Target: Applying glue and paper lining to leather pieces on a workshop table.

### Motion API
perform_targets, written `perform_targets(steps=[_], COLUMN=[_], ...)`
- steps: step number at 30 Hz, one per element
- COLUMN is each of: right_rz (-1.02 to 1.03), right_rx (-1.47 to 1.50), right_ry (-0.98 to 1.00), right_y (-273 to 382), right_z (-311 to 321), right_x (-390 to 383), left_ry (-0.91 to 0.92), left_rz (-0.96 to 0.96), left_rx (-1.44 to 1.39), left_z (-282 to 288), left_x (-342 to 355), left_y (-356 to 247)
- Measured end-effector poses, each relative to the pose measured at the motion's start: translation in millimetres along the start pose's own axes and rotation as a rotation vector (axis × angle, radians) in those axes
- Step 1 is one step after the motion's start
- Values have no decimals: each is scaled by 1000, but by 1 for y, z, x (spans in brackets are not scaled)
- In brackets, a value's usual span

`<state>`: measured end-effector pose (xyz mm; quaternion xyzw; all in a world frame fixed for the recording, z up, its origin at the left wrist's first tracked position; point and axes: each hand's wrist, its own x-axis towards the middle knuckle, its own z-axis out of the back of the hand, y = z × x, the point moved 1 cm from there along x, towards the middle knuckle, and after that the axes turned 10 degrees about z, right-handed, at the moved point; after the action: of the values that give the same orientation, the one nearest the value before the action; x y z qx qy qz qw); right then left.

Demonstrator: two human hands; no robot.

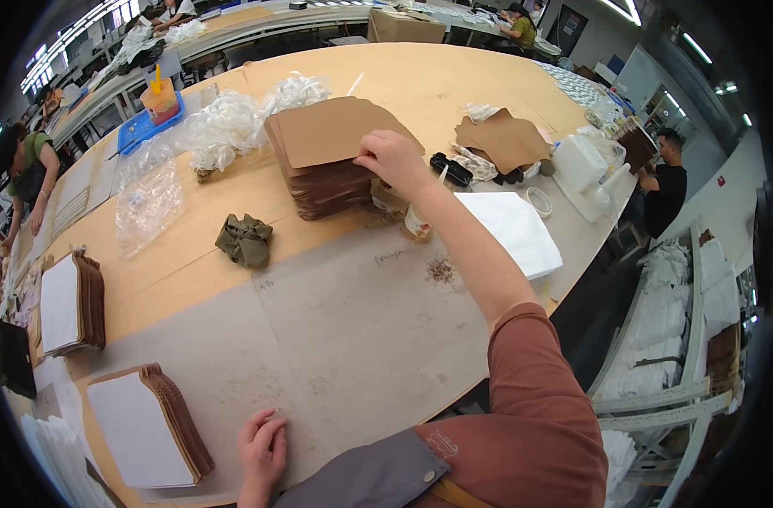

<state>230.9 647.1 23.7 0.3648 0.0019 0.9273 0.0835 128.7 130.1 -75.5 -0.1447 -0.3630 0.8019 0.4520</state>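
Observation:
My right hand (pixel 393 161) reaches far over the table and pinches the near right edge of the top brown sheet (pixel 331 131). That sheet lies askew on a tall stack of brown sheets (pixel 327 190). My left hand (pixel 262 449) rests on the grey mat near the table's front edge, fingers loosely bent and nothing seen in them. Left of it is a stack of brown-edged pieces with a white top (pixel 141 432). A similar stack (pixel 60 305) stands farther back. Below my right wrist is a small glue-stained container (pixel 417 224), partly hidden by my forearm.
A crumpled olive cloth (pixel 244 240) lies mid-table. Behind it are clear plastic bags (pixel 154 203) and a blue tray (pixel 145 127) with an orange tub. White sheets (pixel 513 233), a tape roll (pixel 539 201) and a white jug (pixel 581 165) sit right. Other people work around the room.

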Motion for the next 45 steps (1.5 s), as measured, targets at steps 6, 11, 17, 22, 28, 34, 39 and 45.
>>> perform_targets(steps=[6, 11, 17, 22, 28, 34, 39, 45], right_rz=[-244, 237, 416, 310, 345, 320, 90, 190], right_rx=[149, -203, -77, 112, 256, 109, -617, -841], right_ry=[-184, -424, -139, 106, 272, 273, 571, 593], right_y=[-1, 73, 189, 258, 283, 247, 90, -17], right_z=[14, 42, 70, 69, 59, 74, 72, 65], right_x=[5, 17, -63, -140, -191, -171, -144, -141], left_ry=[16, 8, 244, 536, 471, 409, 348, 272], left_rz=[39, 24, 478, 673, 838, 737, 581, 472], left_rx=[36, -69, -557, -839, -848, -498, -420, -383], left_z=[4, 3, 5, -10, -20, -21, -26, -26], left_x=[4, 6, 6, 32, 52, 45, 49, 44], left_y=[-11, -6, -4, -24, -39, -36, -26, -31])
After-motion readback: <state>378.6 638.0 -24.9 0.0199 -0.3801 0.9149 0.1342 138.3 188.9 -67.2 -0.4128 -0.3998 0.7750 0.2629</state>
